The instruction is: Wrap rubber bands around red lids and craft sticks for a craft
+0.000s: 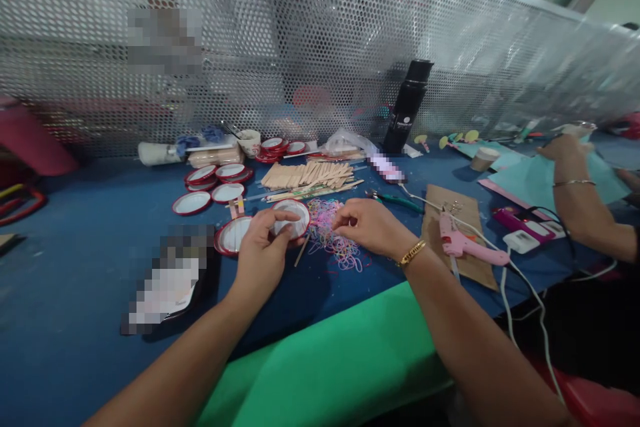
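Holding a red-rimmed round lid in the left hand, thumb and fingers gripping it at the side, white face up. It's raised over the blue bench, back from the middle of the near edge. Right hand is just beside it, fingertips bunched above a tangle of coloured rubber bands. Too small and soft there to say if a band is pinched, so can't call that grip loaded or bare.

To do this well, I'd keep the left thumb out at the rim, hold the lid level, and tease bands singly from the pile's loose front; yanking from the middle would probably drag a clump.

Next out: a second lid on the bench just left of the left hand, thin lines across its face. Wooden sticks lie behind, toward the far edge. Green-handled pliers sit right of those. Pink glue gun rests on brown cardboard nearer the right end; I'd keep the right forearm clear of its nozzle.
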Demonstrator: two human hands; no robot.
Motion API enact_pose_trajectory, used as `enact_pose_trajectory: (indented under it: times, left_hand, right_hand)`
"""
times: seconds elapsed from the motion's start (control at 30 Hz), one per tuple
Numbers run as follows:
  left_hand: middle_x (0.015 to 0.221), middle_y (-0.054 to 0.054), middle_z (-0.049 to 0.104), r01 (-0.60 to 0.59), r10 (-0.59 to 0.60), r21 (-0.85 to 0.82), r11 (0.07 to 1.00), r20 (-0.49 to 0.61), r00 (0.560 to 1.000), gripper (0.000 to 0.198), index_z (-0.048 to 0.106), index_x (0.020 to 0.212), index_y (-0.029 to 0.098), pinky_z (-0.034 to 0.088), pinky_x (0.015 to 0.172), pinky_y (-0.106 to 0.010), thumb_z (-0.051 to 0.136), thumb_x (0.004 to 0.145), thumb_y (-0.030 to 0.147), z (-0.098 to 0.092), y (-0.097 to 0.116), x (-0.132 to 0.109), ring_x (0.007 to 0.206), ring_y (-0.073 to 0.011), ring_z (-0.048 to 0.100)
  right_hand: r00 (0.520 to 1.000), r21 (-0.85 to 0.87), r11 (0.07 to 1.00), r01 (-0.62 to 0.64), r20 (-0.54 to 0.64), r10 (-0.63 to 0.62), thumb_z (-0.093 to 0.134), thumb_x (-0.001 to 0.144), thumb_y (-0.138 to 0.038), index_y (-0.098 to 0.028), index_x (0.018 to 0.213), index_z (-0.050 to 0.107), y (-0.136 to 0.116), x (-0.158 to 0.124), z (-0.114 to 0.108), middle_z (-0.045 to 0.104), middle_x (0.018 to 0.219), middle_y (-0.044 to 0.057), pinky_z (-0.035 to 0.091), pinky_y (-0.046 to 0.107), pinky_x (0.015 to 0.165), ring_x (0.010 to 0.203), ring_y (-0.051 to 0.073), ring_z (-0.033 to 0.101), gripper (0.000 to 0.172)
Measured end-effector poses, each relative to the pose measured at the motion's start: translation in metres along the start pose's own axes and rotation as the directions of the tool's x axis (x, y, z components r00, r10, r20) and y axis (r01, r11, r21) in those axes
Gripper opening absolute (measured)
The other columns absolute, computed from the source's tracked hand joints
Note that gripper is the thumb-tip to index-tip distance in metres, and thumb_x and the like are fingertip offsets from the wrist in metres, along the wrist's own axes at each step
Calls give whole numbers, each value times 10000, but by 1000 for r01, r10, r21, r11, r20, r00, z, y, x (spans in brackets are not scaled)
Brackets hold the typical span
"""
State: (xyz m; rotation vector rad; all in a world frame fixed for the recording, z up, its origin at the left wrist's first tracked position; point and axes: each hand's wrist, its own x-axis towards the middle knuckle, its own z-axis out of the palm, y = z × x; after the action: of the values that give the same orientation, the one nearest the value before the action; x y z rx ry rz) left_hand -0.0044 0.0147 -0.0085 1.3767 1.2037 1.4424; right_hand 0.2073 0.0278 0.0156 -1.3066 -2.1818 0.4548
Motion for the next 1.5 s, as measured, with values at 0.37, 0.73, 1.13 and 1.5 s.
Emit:
enact_pose_trajectory:
  times: [0.37, 0.73, 1.13, 1.5]
  left_hand:
    - [997, -32, 493, -45, 43, 40, 998, 67, 997, 57, 687, 785, 211, 635, 621, -297, 650, 780, 254, 0, 0, -1, 849, -168, 506]
    - [1023, -54, 537, -86, 68, 199, 976, 98, 993, 104, 713, 810, 226, 603, 744, -398, 626, 786, 278, -1, 0, 0, 1031, -257, 540]
    - [974, -48, 574, -283, 209, 407, 868, 217, 954, 150, 749, 921, 239, 539, 768, -374, 698, 781, 254, 2, 12, -4, 932, -232, 570]
    - [973, -47, 590, -313, 243, 367, 876, 227, 943, 54, 752, 792, 259, 522, 831, -384, 703, 776, 277, 3, 8, -5, 966, -244, 564]
  right_hand:
    - [994, -265, 964, 6, 107, 24, 730, 745, -142, -188, 750, 750, -1, 0, 4, 678, 759, 36, 372, 275, 677, 755, 165, 582, 50]
    - [998, -33, 999, 21, -64, -23, 676, 811, -152, -177, 763, 729, -2, 0, -4, 651, 757, 14, 391, 245, 665, 718, 125, 569, 75]
    - [994, 209, 974, 88, -85, -71, 674, 841, -206, -176, 780, 708, -9, 2, 5, 653, 761, 3, 421, 239, 660, 712, 113, 575, 76]
    - [998, 137, 988, 70, -15, -69, 658, 828, -179, -168, 743, 685, -16, 0, 11, 655, 718, -3, 391, 239, 665, 719, 120, 565, 90]
